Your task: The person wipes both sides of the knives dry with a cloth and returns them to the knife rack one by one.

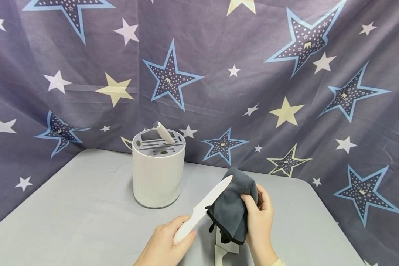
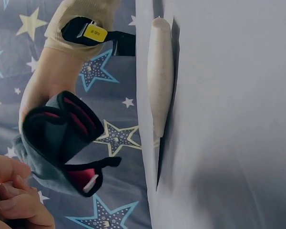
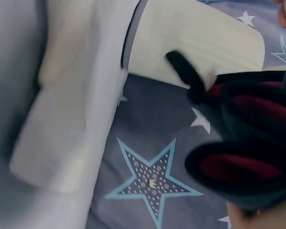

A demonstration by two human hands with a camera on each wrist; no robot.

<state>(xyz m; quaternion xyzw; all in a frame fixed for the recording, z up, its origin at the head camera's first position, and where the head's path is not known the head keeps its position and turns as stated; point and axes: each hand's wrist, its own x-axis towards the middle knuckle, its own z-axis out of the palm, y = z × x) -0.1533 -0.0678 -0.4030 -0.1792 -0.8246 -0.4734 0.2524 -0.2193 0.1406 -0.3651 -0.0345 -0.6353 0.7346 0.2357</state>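
Note:
In the head view my left hand point(image 1: 167, 242) grips the handle of a white knife point(image 1: 203, 208), its serrated blade pointing up and to the right. The blade lies against or just in front of a dark grey cloth point(image 1: 232, 205) with black edging. My right hand point(image 1: 261, 221) holds this cloth from the right, thumb in front. In the left wrist view the folded cloth point(image 2: 62, 143) shows a red inner side and a small loop; the left hand point(image 2: 19, 200) is partly cut off. A second, broad-bladed knife point(image 1: 220, 255) lies on the table, partly hidden by the cloth.
A white round knife block point(image 1: 157, 177) stands at the back, left of the hands. One knife handle point(image 1: 164, 133) sticks out of its slotted grey top. The pale grey table point(image 1: 86, 221) ends at a star-patterned curtain point(image 1: 212, 92) behind and at both sides.

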